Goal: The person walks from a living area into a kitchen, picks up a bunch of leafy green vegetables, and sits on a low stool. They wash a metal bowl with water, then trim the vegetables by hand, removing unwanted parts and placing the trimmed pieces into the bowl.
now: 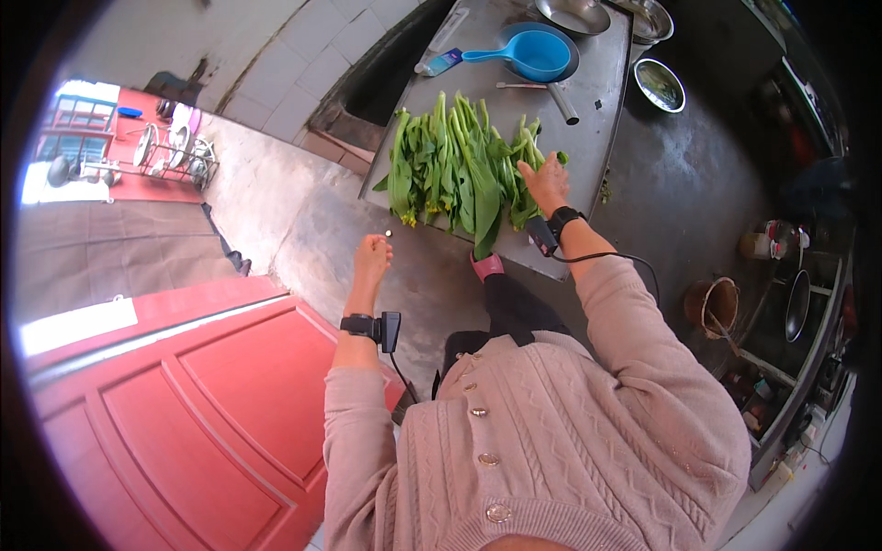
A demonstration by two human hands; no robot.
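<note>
Leafy green vegetables with long stalks and a few yellow flowers (448, 158) lie side by side across the near part of a metal-topped table (586, 144). My right hand (548, 182) is at the right end of the row, its thumb and fingers around some stalks; the palm side is hidden. Left of the table's near edge, my left hand (373, 258) hangs over the floor with its fingers curled, and nothing shows in it. A tiny white speck (388, 233) appears just beyond its fingertips; I cannot tell whether it touches them.
Farther up the table are a blue plastic ladle (541, 55), a toothpaste tube (441, 62), a toothbrush (520, 85), a metal tube (563, 103) and a metal basin (575, 14). Another bowl (659, 85) stands on the floor at right. A red door (227, 399) is at left.
</note>
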